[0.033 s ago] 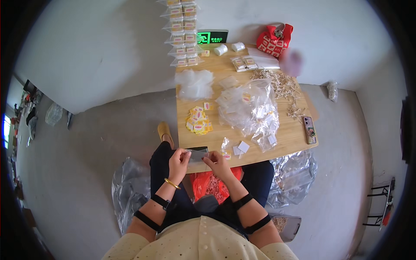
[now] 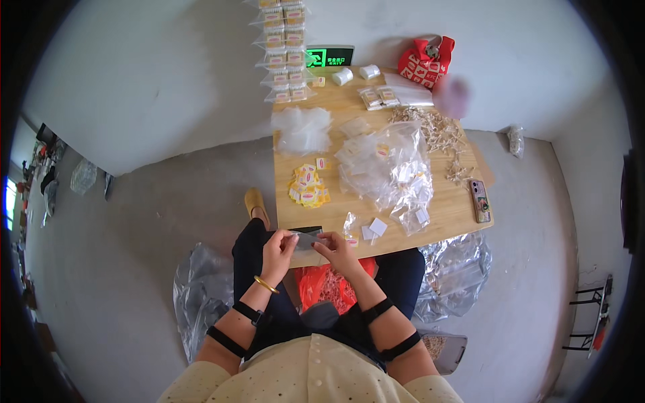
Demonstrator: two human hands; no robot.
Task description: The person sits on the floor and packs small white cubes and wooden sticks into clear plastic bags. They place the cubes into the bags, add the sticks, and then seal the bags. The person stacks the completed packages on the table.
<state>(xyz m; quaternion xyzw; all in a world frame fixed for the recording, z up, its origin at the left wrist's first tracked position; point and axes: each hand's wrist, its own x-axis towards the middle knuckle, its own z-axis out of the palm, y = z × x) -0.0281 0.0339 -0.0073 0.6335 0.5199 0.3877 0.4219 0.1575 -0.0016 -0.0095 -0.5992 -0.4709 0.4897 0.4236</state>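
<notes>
A small clear plastic bag point(image 2: 307, 243) stretches between my two hands at the table's near edge. My left hand point(image 2: 279, 245) pinches its left end between thumb and fingers. On its right end, my right hand point(image 2: 334, 250) is closed, thumb below and fingers above. A dark flat thing lies just behind the bag, mostly hidden. Right of my hands, another clear bag point(image 2: 350, 224) with a yellow card in it lies near white square cards point(image 2: 377, 228). Farther left is a pile of small yellow-and-white cards point(image 2: 309, 187).
A heap of clear bags point(image 2: 386, 161) covers the middle of the table point(image 2: 295, 218). Loose cotton swabs point(image 2: 437, 131) and a phone point(image 2: 480, 201) lie at the right. Stacked swab packs point(image 2: 283, 60) stand at the back left. An open red bag point(image 2: 329, 285) sits below my hands.
My right hand's fingers have shifted slightly, the upper ones spreading a little over the bag's end. My left hand stays in place.
</notes>
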